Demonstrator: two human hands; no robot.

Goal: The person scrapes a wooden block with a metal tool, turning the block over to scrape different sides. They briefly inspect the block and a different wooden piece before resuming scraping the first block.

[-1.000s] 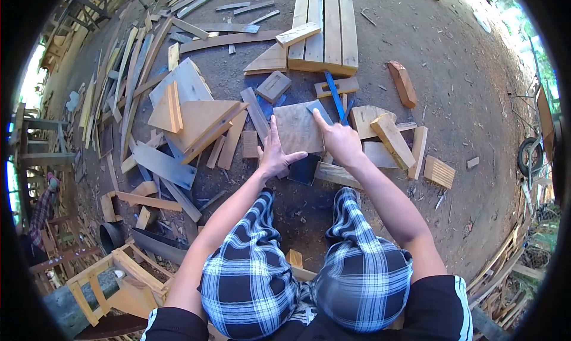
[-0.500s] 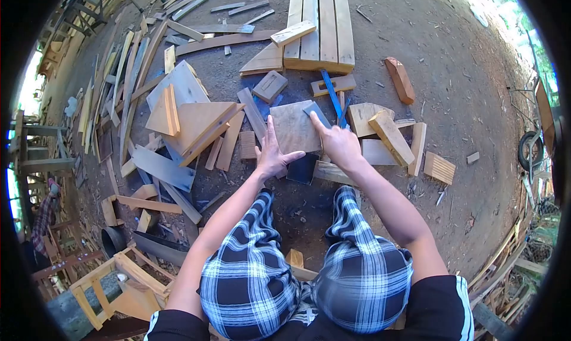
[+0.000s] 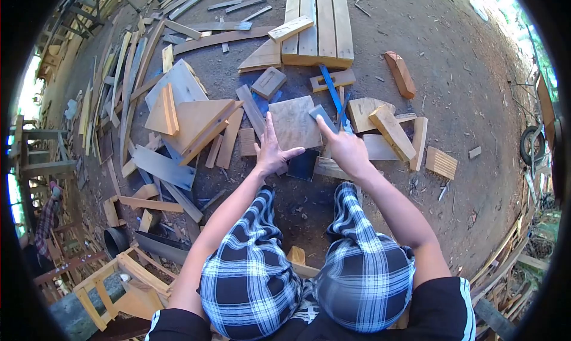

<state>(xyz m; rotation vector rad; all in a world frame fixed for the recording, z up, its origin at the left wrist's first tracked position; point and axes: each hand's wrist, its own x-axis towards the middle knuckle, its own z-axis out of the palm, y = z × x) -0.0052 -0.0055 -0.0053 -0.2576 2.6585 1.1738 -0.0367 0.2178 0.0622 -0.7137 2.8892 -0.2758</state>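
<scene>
The pale brown square wooden board [image 3: 292,123] looks matt, with faint grain. The small grey-blue rectangular piece [image 3: 317,111] has a smooth-looking face, its material unclear. The black-and-white checked trousers [image 3: 256,281] are creased cloth; the brown earth ground [image 3: 488,186], rough.

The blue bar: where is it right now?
In the head view, the blue bar lies a little above and right of centre, crossing the slotted wooden block, just beyond the right hand.
</scene>
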